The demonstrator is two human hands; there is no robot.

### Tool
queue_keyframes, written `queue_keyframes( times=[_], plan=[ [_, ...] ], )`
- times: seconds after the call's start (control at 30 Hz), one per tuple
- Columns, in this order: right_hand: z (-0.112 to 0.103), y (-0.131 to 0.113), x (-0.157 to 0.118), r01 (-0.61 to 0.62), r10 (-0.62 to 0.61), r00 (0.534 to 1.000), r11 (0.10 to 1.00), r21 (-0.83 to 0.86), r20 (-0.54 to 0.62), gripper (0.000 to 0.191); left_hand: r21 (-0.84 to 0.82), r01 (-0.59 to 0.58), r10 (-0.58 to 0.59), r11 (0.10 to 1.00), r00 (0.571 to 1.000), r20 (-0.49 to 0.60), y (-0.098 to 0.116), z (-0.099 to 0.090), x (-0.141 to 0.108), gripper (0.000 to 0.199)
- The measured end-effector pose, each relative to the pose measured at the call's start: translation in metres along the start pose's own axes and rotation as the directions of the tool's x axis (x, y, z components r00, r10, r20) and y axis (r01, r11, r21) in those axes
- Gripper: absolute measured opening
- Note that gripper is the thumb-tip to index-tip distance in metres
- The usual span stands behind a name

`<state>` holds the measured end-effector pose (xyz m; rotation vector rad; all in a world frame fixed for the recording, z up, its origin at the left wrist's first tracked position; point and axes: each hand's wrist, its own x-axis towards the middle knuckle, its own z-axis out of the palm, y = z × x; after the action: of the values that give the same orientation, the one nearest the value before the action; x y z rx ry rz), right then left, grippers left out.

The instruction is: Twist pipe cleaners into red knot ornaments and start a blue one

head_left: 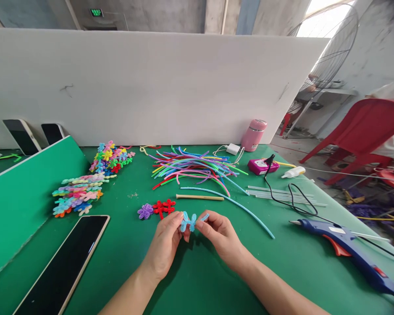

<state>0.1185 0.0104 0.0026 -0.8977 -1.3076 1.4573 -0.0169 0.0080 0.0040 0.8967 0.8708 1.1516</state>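
Between my two hands is a light blue pipe cleaner (188, 222) bent into small looped petals. My left hand (166, 240) pinches its left side between thumb and fingers. The thumb and forefinger of my right hand (221, 236) close on the straight end at its right. Just beyond my left hand lie a purple pipe-cleaner flower (145, 211) and red looped pipe-cleaner shapes (164, 207). A thin tan stick (199, 197) rests past my fingers, and a long light blue pipe cleaner (249, 211) curves behind my right hand.
Loose coloured pipe cleaners (197, 166) are heaped at the back. Finished flowers (80, 192) pile up at the left beside a phone (65, 262). At right lie a blue glue gun (344, 249), clear glue sticks (282, 194), a black cord (292, 201) and a pink bottle (254, 135).
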Motion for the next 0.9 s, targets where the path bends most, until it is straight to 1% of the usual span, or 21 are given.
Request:
queue_keyframes(
  times=[0.07,0.13,0.3,0.4,0.47,0.57,0.7,0.8,0.9],
  plan=[
    [-0.0013,0.0026,-0.0002,0.019,-0.019,1.0,0.998,-0.067,-0.008,0.024,-0.005,0.004,-0.004,1.0,1.0,0.005,0.001,-0.0005,0.0002,0.023],
    [-0.0019,0.0045,-0.0001,0.024,-0.026,1.0,0.992,-0.124,-0.009,0.022,0.029,0.01,-0.01,1.0,1.0,0.009,0.0016,-0.0013,0.0007,0.021],
    [-0.0014,0.0027,-0.001,0.061,-0.055,0.998,0.971,-0.232,0.031,0.017,0.092,0.031,-0.029,0.995,0.999,-0.015,0.0013,-0.0029,0.0011,0.021],
    [-0.0018,-0.0007,-0.0018,0.113,-0.098,0.993,0.948,-0.296,0.064,0.015,0.062,0.064,-0.063,0.996,0.998,-0.015,0.0018,-0.0033,0.0005,0.02],
    [-0.0025,-0.0022,-0.0016,0.139,-0.12,0.99,0.937,-0.319,0.079,0.015,0.027,0.099,-0.099,0.995,0.995,0.004,0.0024,-0.0034,0.0004,0.021],
    [-0.0041,-0.0022,0.0001,0.132,-0.114,0.991,0.943,-0.306,0.075,0.016,-0.012,0.134,-0.134,0.991,0.99,0.037,0.0034,-0.0031,0.0011,0.021],
    [-0.0064,0.0005,0.0022,0.051,-0.045,0.998,0.979,-0.199,0.037,0.02,-0.08,0.146,-0.143,0.986,0.989,0.047,0.0042,-0.0021,0.0019,0.023],
    [-0.0077,0.0023,0.0023,0.025,-0.02,0.999,0.99,-0.14,0.04,0.021,-0.1,0.124,-0.118,0.987,0.991,0.064,0.004,-0.002,0.0016,0.028],
    [-0.0083,0.0034,0.0021,0.027,-0.023,0.999,0.989,-0.145,0.032,0.022,-0.062,0.08,-0.077,0.995,0.996,0.047,0.0031,-0.0029,0.0014,0.023]
  ],
)
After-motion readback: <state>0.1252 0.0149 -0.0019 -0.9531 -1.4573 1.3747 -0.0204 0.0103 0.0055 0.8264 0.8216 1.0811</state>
